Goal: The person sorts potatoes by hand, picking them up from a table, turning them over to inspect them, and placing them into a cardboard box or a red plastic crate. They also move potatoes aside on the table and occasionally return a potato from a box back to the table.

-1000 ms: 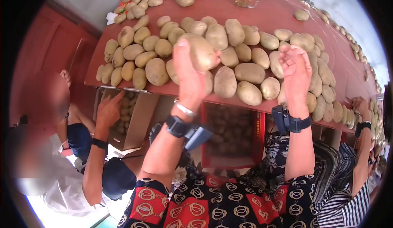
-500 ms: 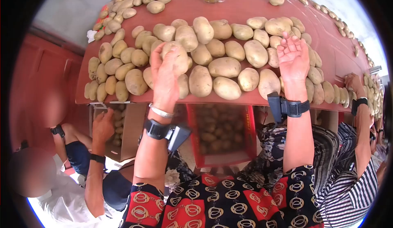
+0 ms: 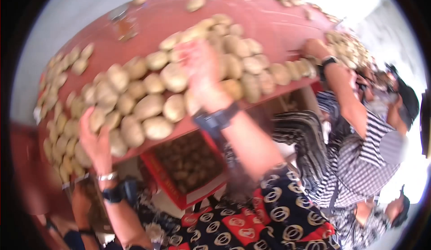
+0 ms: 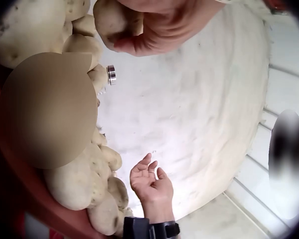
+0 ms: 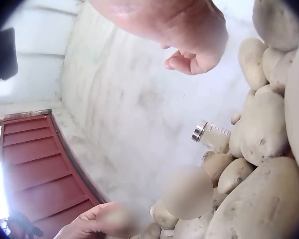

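Note:
In the head view my left hand [image 3: 95, 142] is at the front edge of the potato rows, thumb and fingers round a potato [image 3: 96, 119]. The left wrist view shows that potato [image 4: 117, 22] in the grip more closely, brown and rounded. My right hand [image 3: 200, 70] is held palm up over the rows, fingers loosely bent, with nothing in it. From the right wrist view the right hand [image 5: 184, 35] hangs above the potatoes with its fingers curled softly. Potatoes [image 3: 148, 106] of several sizes lie close together below both hands.
A red table [image 3: 157, 21] carries the potatoes. Towards its back stands a glass jar [image 3: 125, 27] with a metal lid. Beneath the front edge is a red box [image 3: 179, 200] of potatoes. Another person's arm [image 3: 343, 88] reaches onto the table at right.
The head view has swung to the right and tilted, so the table and jar appear further left. The left hand keeps its potato, now lower at the table's edge. The right hand stays empty.

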Demonstrator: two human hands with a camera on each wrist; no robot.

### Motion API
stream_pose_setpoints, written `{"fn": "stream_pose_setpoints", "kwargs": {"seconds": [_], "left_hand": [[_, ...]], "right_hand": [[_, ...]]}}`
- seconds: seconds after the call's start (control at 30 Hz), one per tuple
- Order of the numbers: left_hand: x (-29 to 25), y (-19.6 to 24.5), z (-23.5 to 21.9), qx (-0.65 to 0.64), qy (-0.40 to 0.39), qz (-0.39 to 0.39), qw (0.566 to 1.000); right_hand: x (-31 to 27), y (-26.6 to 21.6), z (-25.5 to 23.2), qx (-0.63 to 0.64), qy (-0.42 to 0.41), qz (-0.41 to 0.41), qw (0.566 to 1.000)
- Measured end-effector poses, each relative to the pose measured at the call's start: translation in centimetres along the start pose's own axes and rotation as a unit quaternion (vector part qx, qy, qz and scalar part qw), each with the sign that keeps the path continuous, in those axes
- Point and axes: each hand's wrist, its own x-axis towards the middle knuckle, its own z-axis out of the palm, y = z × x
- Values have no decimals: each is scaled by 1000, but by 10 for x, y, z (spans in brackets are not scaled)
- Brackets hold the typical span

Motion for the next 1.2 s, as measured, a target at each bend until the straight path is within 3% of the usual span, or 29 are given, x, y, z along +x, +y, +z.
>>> {"fn": "stream_pose_setpoints", "kwargs": {"seconds": [0.07, 0.13, 0.4, 0.47, 0.53, 0.6, 0.73, 0.8, 0.97, 1.13, 1.2], "left_hand": [[0, -6, -2, 66, -113, 4, 991], [-6, 1, 1, 160, -149, 66, 974], [-5, -10, 3, 134, -150, 91, 975], [-1, -13, 6, 138, -166, 58, 975], [0, -20, 5, 133, -156, 101, 974], [-4, -20, 5, 229, -125, 71, 963], [1, -29, 2, 148, -175, 88, 969], [2, -19, 7, 94, -106, 41, 989], [13, -13, 22, 162, -33, 114, 980], [28, -5, 34, 155, -58, 200, 966], [38, -40, 47, 127, -80, 156, 976]], "right_hand": [[-8, -2, 11, 3, 5, 23, 1000], [-8, 0, 14, 8, -7, 26, 1000], [-10, 12, 17, 9, -36, 28, 999], [-9, 12, 14, 24, -42, 42, 998], [-12, 7, 13, 26, -41, 34, 998], [-12, 3, 10, 5, -38, 29, 999], [-10, -3, 4, 17, -37, 25, 999], [-9, -5, 2, 4, -45, 17, 999], [-9, -11, -2, 18, -52, -9, 998], [-4, -9, -5, 46, -44, -9, 998], [-2, -7, -5, 33, -31, -17, 999]]}}
